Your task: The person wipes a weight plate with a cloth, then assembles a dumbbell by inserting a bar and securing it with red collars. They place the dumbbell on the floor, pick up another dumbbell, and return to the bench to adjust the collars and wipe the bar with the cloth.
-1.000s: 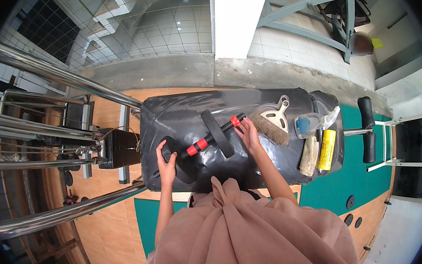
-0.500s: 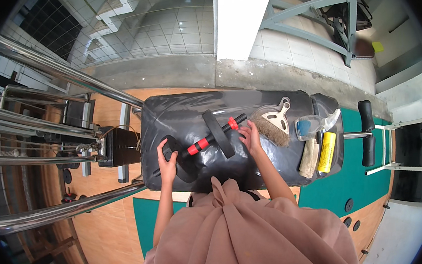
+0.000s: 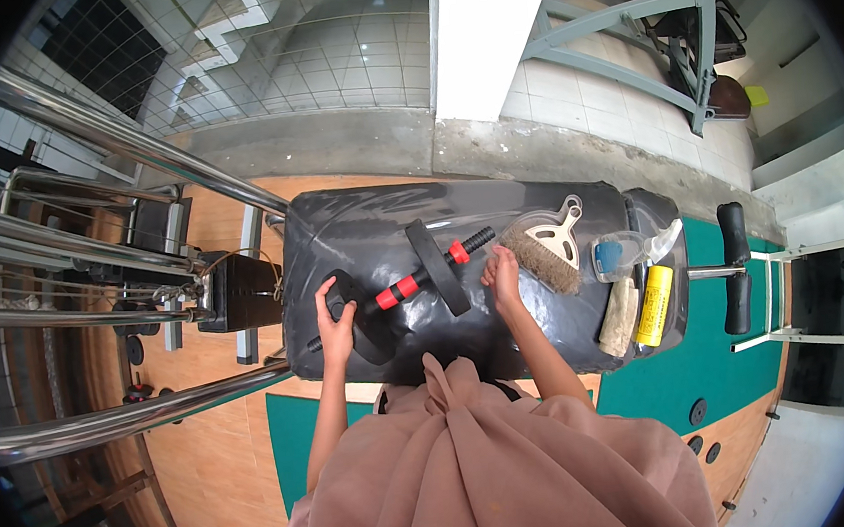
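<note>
A dumbbell bar [image 3: 399, 290] with red and black grips lies slantwise on a black padded bench [image 3: 359, 229]. One black weight plate [image 3: 437, 267] sits on the bar's middle. A second black plate [image 3: 365, 321] is at the bar's lower left end, and my left hand [image 3: 332, 316] grips its edge. My right hand [image 3: 501, 275] rests on the pad just below the bar's upper right end, fingers spread and holding nothing, right beside a hand brush [image 3: 540, 258].
A beige dustpan [image 3: 562, 231], a clear spray bottle [image 3: 627, 251], a yellow can [image 3: 655, 305] and a rolled cloth [image 3: 618, 319] lie at the bench's right end. Chrome machine bars [image 3: 121, 149] run along the left. Green mat [image 3: 722, 368] and wooden floor surround the bench.
My right hand has come off the bar's right end and shifted slightly right onto the pad. My left hand stays on the left plate.
</note>
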{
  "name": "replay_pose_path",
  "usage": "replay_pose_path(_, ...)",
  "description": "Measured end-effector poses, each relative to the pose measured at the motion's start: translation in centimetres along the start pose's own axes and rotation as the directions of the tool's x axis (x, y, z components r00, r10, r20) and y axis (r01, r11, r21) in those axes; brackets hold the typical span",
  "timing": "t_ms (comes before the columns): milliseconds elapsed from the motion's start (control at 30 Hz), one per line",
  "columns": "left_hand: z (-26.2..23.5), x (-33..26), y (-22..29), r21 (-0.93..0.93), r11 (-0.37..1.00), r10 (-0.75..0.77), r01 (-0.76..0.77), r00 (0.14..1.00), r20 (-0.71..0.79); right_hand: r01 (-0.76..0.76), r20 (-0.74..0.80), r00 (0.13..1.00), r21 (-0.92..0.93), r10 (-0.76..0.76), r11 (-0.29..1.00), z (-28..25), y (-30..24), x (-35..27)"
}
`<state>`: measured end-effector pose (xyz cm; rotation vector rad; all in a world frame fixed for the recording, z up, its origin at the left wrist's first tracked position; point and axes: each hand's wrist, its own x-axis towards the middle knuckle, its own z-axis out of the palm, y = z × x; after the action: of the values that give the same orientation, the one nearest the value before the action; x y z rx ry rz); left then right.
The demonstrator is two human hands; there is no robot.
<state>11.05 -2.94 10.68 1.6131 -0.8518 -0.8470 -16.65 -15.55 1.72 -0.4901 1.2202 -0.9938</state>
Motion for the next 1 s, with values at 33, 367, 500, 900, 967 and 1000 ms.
replay_pose_path(33,0.1,0.1,0.0,0.005,1.000,0.005,-0.005,1.000,0.000,0.066,-0.032,0.997,-0.109,-0.070,0.992,-0.3,0.2,0.2)
replay_pose_path(367,-0.1,0.0,-0.7,-0.034,0.999,-0.029,0.029,1.000,0.001,0.618,0.611,0.781,-0.785,-0.129,0.026,3.8,-8.5,-0.7)
replay_pose_path(500,0.0,-0.3,-0.3,0.071,0.996,0.064,-0.062,0.998,-0.021,0.804,0.799,0.595,-0.588,-0.090,0.090,3.3,-9.0,0.5)
replay_pose_path(900,-0.2,-0.3,-0.6,-0.018,1.000,0.009,-0.009,1.000,-0.016,0.764,0.780,0.622,-0.623,0.068,0.170,3.7,-9.5,1.8)
replay_pose_path(967,-0.2,-0.3,-0.2,-0.054,0.998,-0.044,0.044,0.999,-0.007,0.761,0.770,0.628,-0.637,0.109,0.122,3.9,-9.6,1.9)
replay_pose_path(1000,-0.2,-0.2,0.1,-0.072,0.995,-0.069,0.069,0.998,0.002,0.750,0.750,0.647,-0.658,0.134,0.060,3.9,-9.4,2.1)
